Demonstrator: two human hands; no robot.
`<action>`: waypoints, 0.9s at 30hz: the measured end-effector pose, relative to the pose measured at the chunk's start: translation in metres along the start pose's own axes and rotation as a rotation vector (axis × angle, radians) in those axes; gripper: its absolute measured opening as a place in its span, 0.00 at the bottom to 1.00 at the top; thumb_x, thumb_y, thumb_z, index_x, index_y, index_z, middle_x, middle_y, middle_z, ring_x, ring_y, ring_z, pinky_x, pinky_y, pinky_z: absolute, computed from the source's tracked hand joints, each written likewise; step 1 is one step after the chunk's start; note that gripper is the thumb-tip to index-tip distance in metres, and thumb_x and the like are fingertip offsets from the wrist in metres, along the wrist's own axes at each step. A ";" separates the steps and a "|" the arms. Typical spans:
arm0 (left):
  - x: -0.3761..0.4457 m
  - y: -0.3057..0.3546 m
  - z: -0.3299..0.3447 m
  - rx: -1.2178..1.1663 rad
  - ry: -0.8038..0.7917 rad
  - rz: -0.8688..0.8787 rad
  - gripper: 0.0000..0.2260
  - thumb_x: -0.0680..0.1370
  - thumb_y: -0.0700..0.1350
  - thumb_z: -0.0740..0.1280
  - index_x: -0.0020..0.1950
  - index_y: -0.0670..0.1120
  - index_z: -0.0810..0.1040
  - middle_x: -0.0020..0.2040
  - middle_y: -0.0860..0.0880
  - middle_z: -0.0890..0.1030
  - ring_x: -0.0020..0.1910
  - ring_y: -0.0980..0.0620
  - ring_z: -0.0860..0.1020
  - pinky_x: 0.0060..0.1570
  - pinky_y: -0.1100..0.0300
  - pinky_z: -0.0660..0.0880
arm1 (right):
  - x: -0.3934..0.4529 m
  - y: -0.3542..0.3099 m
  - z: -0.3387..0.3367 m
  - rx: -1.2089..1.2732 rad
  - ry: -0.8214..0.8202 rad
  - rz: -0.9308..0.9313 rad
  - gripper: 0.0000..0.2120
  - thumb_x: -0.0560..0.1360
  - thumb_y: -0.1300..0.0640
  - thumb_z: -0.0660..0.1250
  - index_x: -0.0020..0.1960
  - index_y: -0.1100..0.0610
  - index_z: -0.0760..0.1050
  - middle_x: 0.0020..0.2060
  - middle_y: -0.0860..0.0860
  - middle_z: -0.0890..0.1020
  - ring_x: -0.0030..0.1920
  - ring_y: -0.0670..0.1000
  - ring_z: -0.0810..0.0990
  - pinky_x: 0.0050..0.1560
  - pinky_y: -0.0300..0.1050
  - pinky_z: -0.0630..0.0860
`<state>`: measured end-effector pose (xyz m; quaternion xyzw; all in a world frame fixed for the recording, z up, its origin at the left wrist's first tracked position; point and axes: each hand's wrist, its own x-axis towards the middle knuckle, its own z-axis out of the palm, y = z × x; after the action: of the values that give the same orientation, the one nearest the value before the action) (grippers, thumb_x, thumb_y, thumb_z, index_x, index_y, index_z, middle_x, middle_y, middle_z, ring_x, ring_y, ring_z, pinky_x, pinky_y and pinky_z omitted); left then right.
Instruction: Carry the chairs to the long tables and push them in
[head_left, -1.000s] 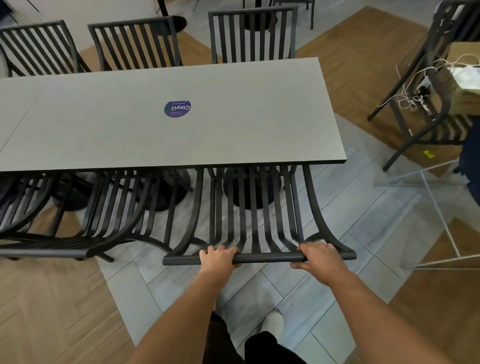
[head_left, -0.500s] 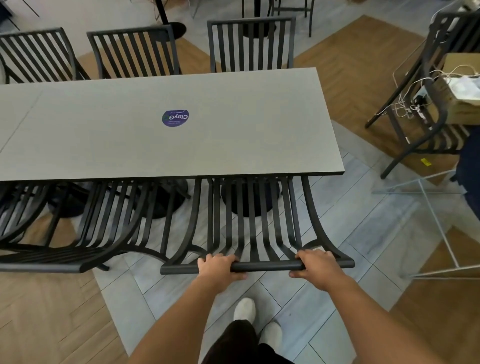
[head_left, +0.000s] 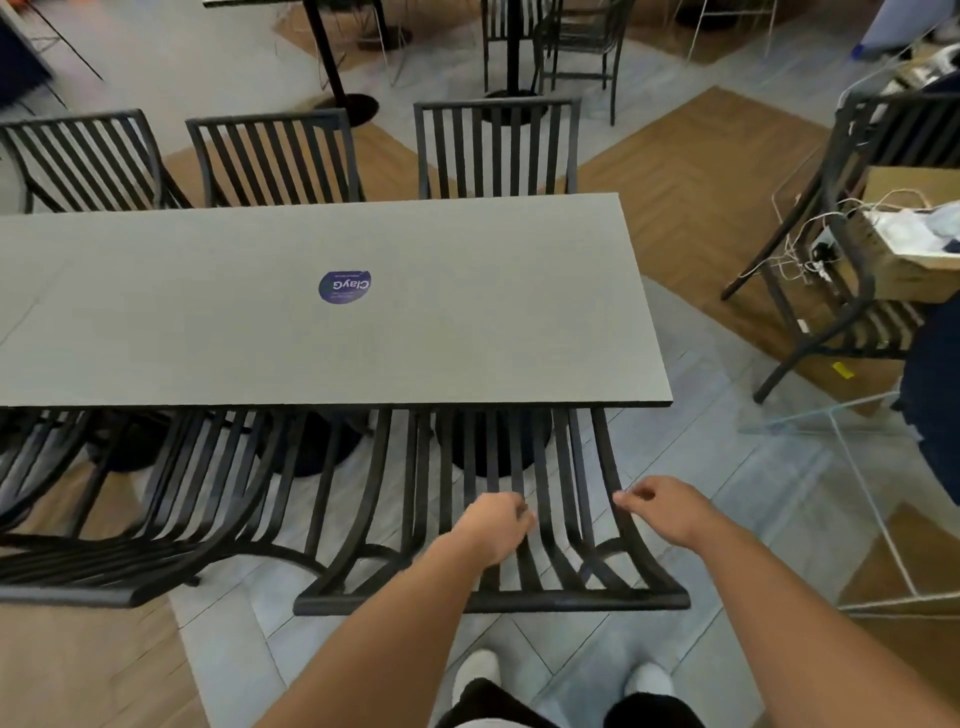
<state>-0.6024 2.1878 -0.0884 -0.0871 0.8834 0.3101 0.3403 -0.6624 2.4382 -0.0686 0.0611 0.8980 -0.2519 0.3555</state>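
A black slatted chair (head_left: 493, 603) stands pushed in under the right end of the long grey table (head_left: 208, 322), its top rail nearest me. My left hand (head_left: 493, 525) is over the middle back slats, fingers loosely curled and holding nothing. My right hand (head_left: 660, 509) is by the chair's right side slat, also loosely curled and empty. Neither hand is on the top rail. A second black chair (head_left: 130, 566) is tucked in to the left on the same side. Three more chairs (head_left: 496, 150) line the far side.
At the right, another black chair (head_left: 852, 291) carries a cardboard box (head_left: 909, 260) with white cables. A white wire frame (head_left: 872, 499) stands on the floor near my right arm. Black pedestal tables (head_left: 337, 67) and chairs stand behind. My white shoes (head_left: 478, 675) are on the tile.
Both hands have let go of the chair's top rail and moved forward over its back slats. The chair sits a little further under the table, and my view has pulled back and up.
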 end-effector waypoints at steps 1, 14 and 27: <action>0.007 0.012 0.000 0.005 0.023 0.003 0.17 0.86 0.54 0.60 0.71 0.47 0.76 0.63 0.46 0.81 0.60 0.49 0.80 0.62 0.53 0.76 | 0.007 0.005 -0.014 -0.016 0.015 -0.002 0.25 0.80 0.40 0.65 0.69 0.56 0.76 0.64 0.54 0.80 0.63 0.54 0.78 0.64 0.50 0.73; 0.112 0.221 0.059 -0.300 0.255 -0.069 0.15 0.85 0.55 0.59 0.59 0.49 0.81 0.47 0.50 0.84 0.47 0.48 0.82 0.51 0.52 0.80 | 0.109 0.113 -0.189 -0.271 -0.068 -0.126 0.18 0.80 0.42 0.66 0.60 0.54 0.78 0.55 0.52 0.83 0.52 0.51 0.79 0.53 0.46 0.74; 0.197 0.316 0.006 -0.250 0.449 -0.167 0.16 0.84 0.56 0.59 0.59 0.49 0.82 0.52 0.47 0.85 0.52 0.43 0.81 0.52 0.53 0.78 | 0.232 0.096 -0.316 -0.387 -0.114 -0.239 0.19 0.79 0.42 0.67 0.62 0.54 0.79 0.56 0.51 0.83 0.55 0.52 0.80 0.57 0.46 0.76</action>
<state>-0.8627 2.4531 -0.0661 -0.2674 0.8815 0.3605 0.1466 -0.9980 2.6620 -0.0675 -0.1291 0.9090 -0.1186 0.3783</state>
